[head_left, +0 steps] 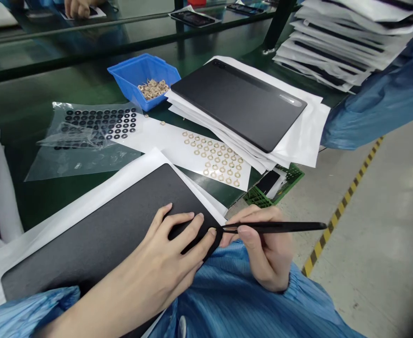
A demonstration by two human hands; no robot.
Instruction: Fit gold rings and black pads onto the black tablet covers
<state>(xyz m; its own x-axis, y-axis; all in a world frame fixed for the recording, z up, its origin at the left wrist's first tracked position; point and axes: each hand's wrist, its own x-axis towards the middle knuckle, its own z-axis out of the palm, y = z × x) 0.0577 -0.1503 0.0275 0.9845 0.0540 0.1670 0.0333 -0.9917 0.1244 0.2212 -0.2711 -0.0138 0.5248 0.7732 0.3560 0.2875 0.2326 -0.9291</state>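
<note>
A dark grey tablet panel [97, 234] lies at a slant before me on white sheet material. My left hand [171, 249] lies on its right end, fingers apart, with fingertips pressing near the corner. Closed around black tweezers [280, 227], my right hand [268, 249] is just beyond that corner. The tweezer tips meet the panel's edge beside my left fingertips; whether anything is between them I cannot tell. Past the panel lies a white strip [178, 145] with rows of small gold rings [222, 162].
A blue bin [125, 80] holds loose small gold-coloured pieces. Clear film [83, 162] with black rings lies left of it. Another dark panel [240, 103] tops a stack of white sheets. A tall stack [340, 47] and a green crate [291, 178] are at right. Another person's hand [78, 8] is far left.
</note>
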